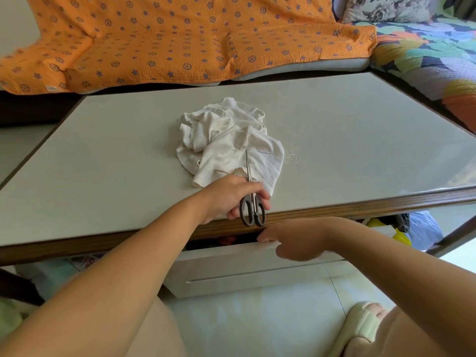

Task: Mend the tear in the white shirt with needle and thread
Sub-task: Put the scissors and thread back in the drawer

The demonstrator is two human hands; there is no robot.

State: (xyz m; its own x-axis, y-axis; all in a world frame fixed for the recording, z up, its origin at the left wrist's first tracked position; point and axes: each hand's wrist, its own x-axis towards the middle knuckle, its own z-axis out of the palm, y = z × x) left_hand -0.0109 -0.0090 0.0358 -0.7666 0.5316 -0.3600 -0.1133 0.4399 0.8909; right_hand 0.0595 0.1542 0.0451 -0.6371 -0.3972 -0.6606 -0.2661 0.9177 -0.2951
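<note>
Two bare hands are at work near the front edge of our table (103,176), a pale-topped one with a brown wooden rim. Our left hand (229,197) is curled closed around a pair of scissors (252,202), gripping them at the dark handles, which hang just past the table's edge; the blades are together and point away from us, lying over the near part of the white shirt (226,143). That shirt sits crumpled in a loose heap around the middle of the tabletop, its near hem touching our left hand. A thin needle (265,152) lies on the shirt's right side, and a tangle of white thread (295,157) rests on the table just beside the shirt, to its right. We cannot make out the tear itself among the folds. Our right hand (293,240) is lower down, below the table's rim, with fingers bent over the top edge of a white drawer (244,271), which stands slightly open; it holds nothing else. Beyond the table, an orange blanket (167,39) with blue stars and circles covers a sofa. A foot in a pale slipper (363,323) shows on the tiled floor at lower right.
</note>
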